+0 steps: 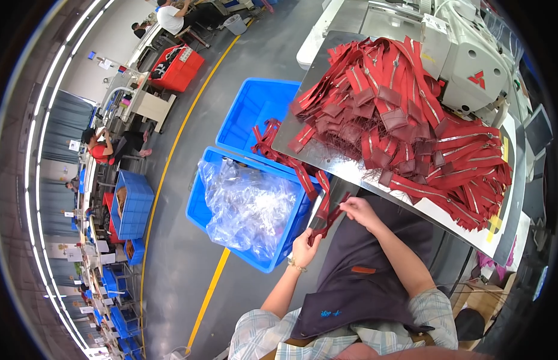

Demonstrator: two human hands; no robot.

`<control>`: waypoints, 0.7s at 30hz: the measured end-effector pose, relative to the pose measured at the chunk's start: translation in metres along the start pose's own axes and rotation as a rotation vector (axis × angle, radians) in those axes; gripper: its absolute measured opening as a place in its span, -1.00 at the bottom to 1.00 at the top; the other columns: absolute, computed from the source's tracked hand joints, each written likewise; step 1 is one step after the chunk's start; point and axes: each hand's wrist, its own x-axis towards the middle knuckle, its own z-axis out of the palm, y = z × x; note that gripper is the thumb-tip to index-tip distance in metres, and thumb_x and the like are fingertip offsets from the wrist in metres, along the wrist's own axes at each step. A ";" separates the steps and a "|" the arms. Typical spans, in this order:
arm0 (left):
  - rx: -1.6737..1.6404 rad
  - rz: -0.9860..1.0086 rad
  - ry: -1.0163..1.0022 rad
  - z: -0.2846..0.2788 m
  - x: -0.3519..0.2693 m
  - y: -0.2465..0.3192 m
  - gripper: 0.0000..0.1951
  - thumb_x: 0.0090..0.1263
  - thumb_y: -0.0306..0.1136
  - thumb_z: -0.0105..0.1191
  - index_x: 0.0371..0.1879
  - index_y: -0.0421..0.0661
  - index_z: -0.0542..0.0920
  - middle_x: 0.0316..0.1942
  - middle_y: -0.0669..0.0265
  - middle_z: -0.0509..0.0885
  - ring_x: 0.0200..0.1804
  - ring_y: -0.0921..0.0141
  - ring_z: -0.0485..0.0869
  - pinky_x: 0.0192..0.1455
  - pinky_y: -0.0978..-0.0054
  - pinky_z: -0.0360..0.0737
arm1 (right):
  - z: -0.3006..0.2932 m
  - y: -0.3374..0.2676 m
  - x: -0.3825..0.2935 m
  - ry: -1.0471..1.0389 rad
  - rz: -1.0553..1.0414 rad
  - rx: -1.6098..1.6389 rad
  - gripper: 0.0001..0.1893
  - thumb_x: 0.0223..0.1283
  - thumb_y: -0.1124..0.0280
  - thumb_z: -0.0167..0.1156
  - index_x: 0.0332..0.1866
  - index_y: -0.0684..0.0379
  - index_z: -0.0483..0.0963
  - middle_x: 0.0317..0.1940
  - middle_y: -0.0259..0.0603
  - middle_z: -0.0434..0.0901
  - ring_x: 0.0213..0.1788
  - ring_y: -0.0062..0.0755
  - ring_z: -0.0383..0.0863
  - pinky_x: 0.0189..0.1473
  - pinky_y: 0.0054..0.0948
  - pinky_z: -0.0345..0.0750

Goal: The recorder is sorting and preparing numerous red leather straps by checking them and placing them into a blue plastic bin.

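Observation:
Above my lap, a dark red zipper strip (334, 218) slants between my hands. My left hand (305, 250), a bracelet at its wrist, grips its lower end. The fingers of my right hand (361, 212) pinch it near the upper end. More red zipper strips (301, 176) hang beside them over the rim of a blue bin. On the metal worktable (351, 177) to the right lies a big heap of red zippers (391, 103). Many carry maroon end tabs with loose threads. A dark apron (373, 256) covers my lap.
A blue bin (196, 211) holding clear plastic bags (256, 202) stands left of my hands. Behind it is another blue bin (236, 108). A white Mitsubishi industrial sewing machine (472, 67) rises beyond the heap. People sit at workstations across the aisle (171, 202).

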 end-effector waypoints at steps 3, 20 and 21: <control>-0.140 -0.065 -0.004 0.007 -0.005 -0.008 -0.80 0.19 -0.36 0.09 -0.56 -0.18 0.42 -0.73 0.45 0.27 -0.64 0.60 0.18 -0.60 0.61 0.17 | 0.014 0.010 0.006 -0.160 0.055 -0.097 -0.70 0.14 0.21 0.07 -0.43 0.28 0.48 -0.73 -0.40 0.39 -0.64 -0.72 0.34 -0.56 -0.67 0.24; -0.572 -0.158 -0.030 0.029 -0.036 -0.038 -0.87 0.25 -0.40 0.01 -0.37 -0.22 0.54 -0.55 0.44 0.55 -0.50 0.66 0.42 -0.40 0.69 0.38 | 0.018 0.020 0.002 -0.333 0.207 -0.452 -0.62 0.17 0.14 -0.01 -0.43 0.29 0.50 -0.76 -0.33 0.47 -0.69 -0.62 0.37 -0.58 -0.59 0.27; -0.571 -0.158 -0.030 0.029 -0.037 -0.039 -0.87 0.25 -0.40 0.01 -0.37 -0.22 0.54 -0.55 0.44 0.55 -0.50 0.66 0.42 -0.40 0.69 0.38 | 0.018 0.020 0.001 -0.327 0.203 -0.463 -0.62 0.18 0.14 -0.02 -0.44 0.29 0.50 -0.77 -0.34 0.46 -0.69 -0.62 0.36 -0.58 -0.60 0.27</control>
